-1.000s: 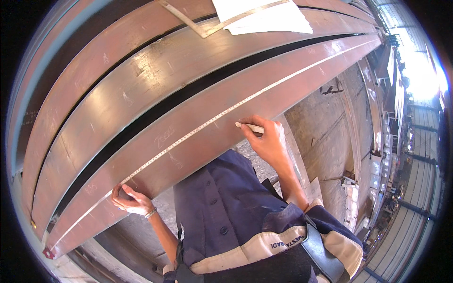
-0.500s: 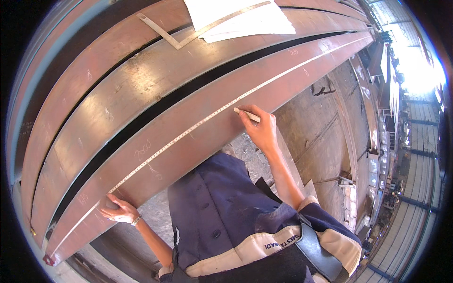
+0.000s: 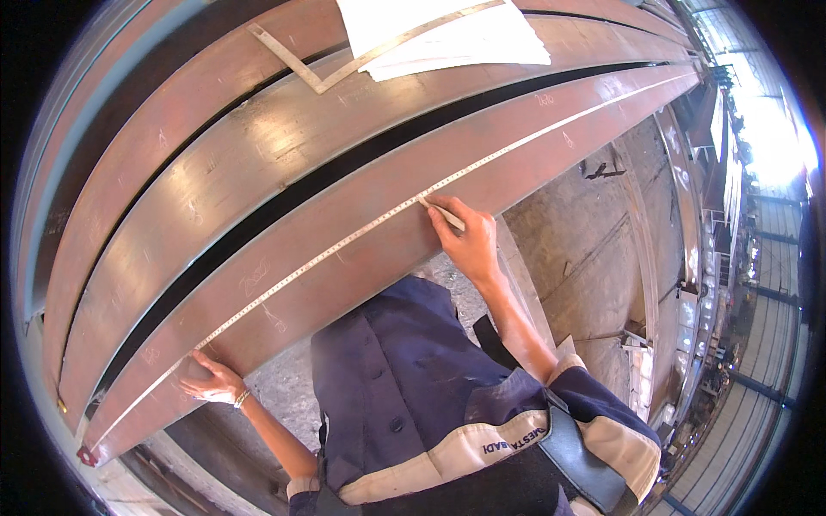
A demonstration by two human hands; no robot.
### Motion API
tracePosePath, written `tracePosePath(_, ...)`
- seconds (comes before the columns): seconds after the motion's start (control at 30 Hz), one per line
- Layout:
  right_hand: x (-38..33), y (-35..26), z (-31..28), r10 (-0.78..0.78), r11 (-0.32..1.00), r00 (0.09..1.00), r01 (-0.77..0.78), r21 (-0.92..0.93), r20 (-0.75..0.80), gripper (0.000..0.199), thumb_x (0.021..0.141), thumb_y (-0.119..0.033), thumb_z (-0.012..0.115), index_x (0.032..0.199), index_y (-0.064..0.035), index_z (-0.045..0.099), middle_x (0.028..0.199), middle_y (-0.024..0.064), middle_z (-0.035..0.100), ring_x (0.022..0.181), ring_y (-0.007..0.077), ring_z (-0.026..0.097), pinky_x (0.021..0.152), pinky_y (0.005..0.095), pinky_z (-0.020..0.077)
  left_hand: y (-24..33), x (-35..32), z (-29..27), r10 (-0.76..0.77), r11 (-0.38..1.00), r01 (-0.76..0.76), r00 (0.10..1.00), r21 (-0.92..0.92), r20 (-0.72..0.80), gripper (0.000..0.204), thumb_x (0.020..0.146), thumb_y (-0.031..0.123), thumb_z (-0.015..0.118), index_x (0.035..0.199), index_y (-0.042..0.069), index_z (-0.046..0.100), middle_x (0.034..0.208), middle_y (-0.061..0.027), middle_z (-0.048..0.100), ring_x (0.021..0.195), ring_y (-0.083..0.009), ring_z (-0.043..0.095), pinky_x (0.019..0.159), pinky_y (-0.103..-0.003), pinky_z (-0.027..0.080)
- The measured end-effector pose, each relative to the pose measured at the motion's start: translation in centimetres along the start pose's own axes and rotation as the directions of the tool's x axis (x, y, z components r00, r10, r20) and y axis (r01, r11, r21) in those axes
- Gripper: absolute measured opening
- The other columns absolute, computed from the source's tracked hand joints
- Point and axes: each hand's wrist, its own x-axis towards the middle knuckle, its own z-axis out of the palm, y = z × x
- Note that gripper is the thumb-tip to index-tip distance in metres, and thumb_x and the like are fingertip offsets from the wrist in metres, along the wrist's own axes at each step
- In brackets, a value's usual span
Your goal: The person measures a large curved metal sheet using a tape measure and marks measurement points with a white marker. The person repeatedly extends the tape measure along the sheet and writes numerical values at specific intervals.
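A pale measuring tape [image 3: 323, 256] lies stretched along a reddish-brown steel beam [image 3: 370, 267] in front of me. My right hand [image 3: 473, 245] pinches a whitish marking stick, probably chalk [image 3: 451, 220], with its tip down at the tape's near edge around mid-length. Farther left, my left hand [image 3: 215, 381] rests on the beam with its fingers apart, the fingertips at the tape's near edge. Several chalk marks show on the beam beside the tape. A small red piece [image 3: 86, 456] sits at the tape's left end; I cannot make out what it is.
Behind a dark gap runs another steel beam [image 3: 232, 159], with more beyond. White paper sheets [image 3: 456, 43] and a metal square [image 3: 320, 84] lie across them. A stained floor [image 3: 576, 258] with a dark metal scrap [image 3: 605, 171] stretches out to the right.
My right hand has brought the stick's tip slightly left, onto the tape's edge. My left hand has stayed by the tape, fingers spread. The view has shifted slightly.
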Motion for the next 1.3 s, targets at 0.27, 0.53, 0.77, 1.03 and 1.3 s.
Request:
tracePosePath(0.27, -0.3, 0.3, 0.2, 0.012, 1.000, 1.000, -0.011, 0.009, -0.015, 0.018, 0.098, -0.017, 0.075, 0.113, -0.0089, 0.081, 0.096, 0.0141, 0.080, 0.087, 0.0310, 0.080, 0.078, 0.0358, 0.0598, -0.1, 0.5, 0.5, 0.184, 0.983, -0.177, 0.970, 0.057, -0.157, 0.043, 0.103, 0.043, 0.073, 0.105, 0.000, 0.070, 0.102, -0.0152, 0.070, 0.101, -0.0379, 0.065, 0.093, -0.054, 0.050)
tracePosePath(0.53, -0.2, 0.0, 0.1, 0.020, 1.000, 1.000, -0.020, -0.009, 0.006, 0.018, 0.098, -0.018, 0.075, 0.113, -0.0092, 0.081, 0.098, 0.0143, 0.080, 0.089, 0.0318, 0.079, 0.079, 0.0362, 0.0600, -0.1, 0.5, 0.4, 0.171, 0.985, -0.166, 0.975, 0.045, -0.144, 0.043, 0.103, 0.043, 0.073, 0.105, 0.000, 0.070, 0.102, -0.0148, 0.069, 0.102, -0.0366, 0.065, 0.094, -0.053, 0.050)
tracePosePath(0.77, 0.1, -0.1, 0.0, 0.022, 1.000, 0.999, -0.022, -0.008, 0.034, 0.018, 0.098, -0.017, 0.075, 0.113, -0.0096, 0.081, 0.100, 0.0137, 0.080, 0.091, 0.0322, 0.079, 0.080, 0.0368, 0.0602, 0.4, 0.5, 0.3, 0.178, 0.984, -0.173, 0.969, 0.044, -0.174, 0.040, 0.103, 0.041, 0.073, 0.104, 0.001, 0.069, 0.102, -0.0138, 0.069, 0.100, -0.0358, 0.065, 0.093, -0.052, 0.050)
tracePosePath(1.03, 0.2, -0.1, -0.1, 0.010, 1.000, 0.999, -0.010, 0.016, 0.040, 0.018, 0.097, -0.016, 0.075, 0.112, -0.0083, 0.080, 0.100, 0.0158, 0.080, 0.092, 0.0347, 0.079, 0.080, 0.0388, 0.0605, 0.4, 0.6, 0.1, 0.145, 0.989, -0.143, 0.980, 0.030, -0.138, 0.038, 0.102, 0.038, 0.075, 0.104, 0.000, 0.069, 0.101, -0.0147, 0.069, 0.099, -0.0362, 0.065, 0.093, -0.052, 0.050)
tracePosePath(1.3, 2.4, -3.6, -5.1, 0.144, 0.903, 0.902, 0.047, -0.426, 0.406, 0.016, 0.093, -0.013, 0.076, 0.106, -0.0047, 0.081, 0.096, 0.0180, 0.079, 0.086, 0.0335, 0.079, 0.079, 0.0372, 0.0613, -0.1, 0.4, 0.5, 0.198, 0.977, -0.180, 0.964, 0.113, -0.179, 0.038, 0.102, 0.037, 0.076, 0.104, 0.000, 0.070, 0.101, -0.0160, 0.070, 0.099, -0.0368, 0.066, 0.091, -0.053, 0.051)
